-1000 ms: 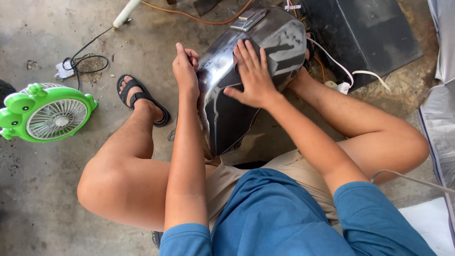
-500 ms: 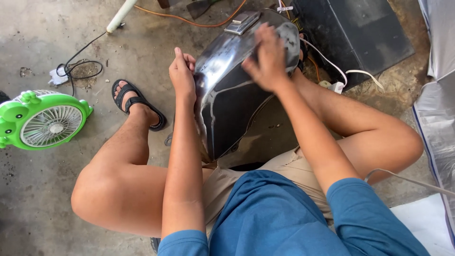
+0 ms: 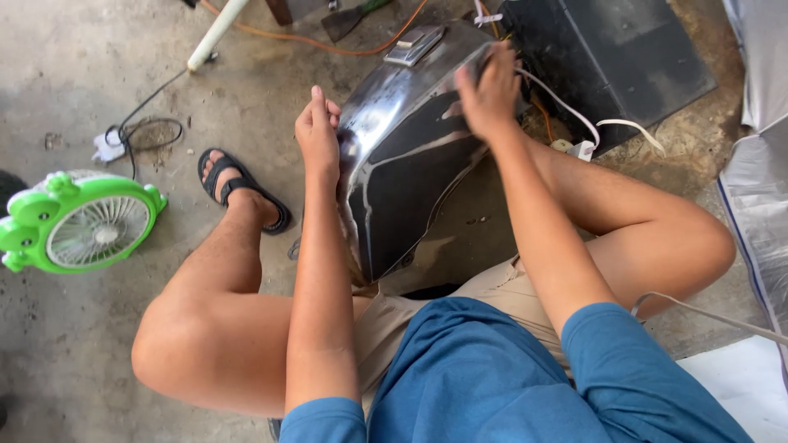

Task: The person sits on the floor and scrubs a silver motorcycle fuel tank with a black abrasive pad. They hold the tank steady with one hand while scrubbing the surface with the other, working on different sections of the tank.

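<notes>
Seated person seen from above, knees apart, a glossy black fuel tank [image 3: 410,156] standing between the legs on the concrete floor [image 3: 98,344]; tank tilted, its far end up, a metal cap [image 3: 414,45] on the top face.

Left hand [image 3: 318,135]: flat against the tank's left side, fingers [image 3: 320,102] straight and together pointing away from the body; palm touching the shell, nothing clasped; a bracing contact rather than a grasp.

Right hand [image 3: 490,89]: on the upper right end of the tank, blurred by motion; fingers bent over the surface; cannot tell whether anything is pinched under the palm; hand pressed to the tank, not closed around it.

Surroundings: left foot in a black sandal [image 3: 245,193] on the floor, left of the tank; green fan [image 3: 78,230] at the left edge, well apart from the hands; black cable [image 3: 139,131] coiled beyond the sandal; white pipe [image 3: 215,34] and orange cord [image 3: 312,41] near the top edge; black box [image 3: 624,66] just behind the tank on the right; white wire [image 3: 566,102] running from the tank's far end toward a small white plug [image 3: 584,150] near the right knee; silver sheet [image 3: 759,197] along the right edge.

Clothing: blue shirt [image 3: 509,377], tan shorts [image 3: 484,287].
</notes>
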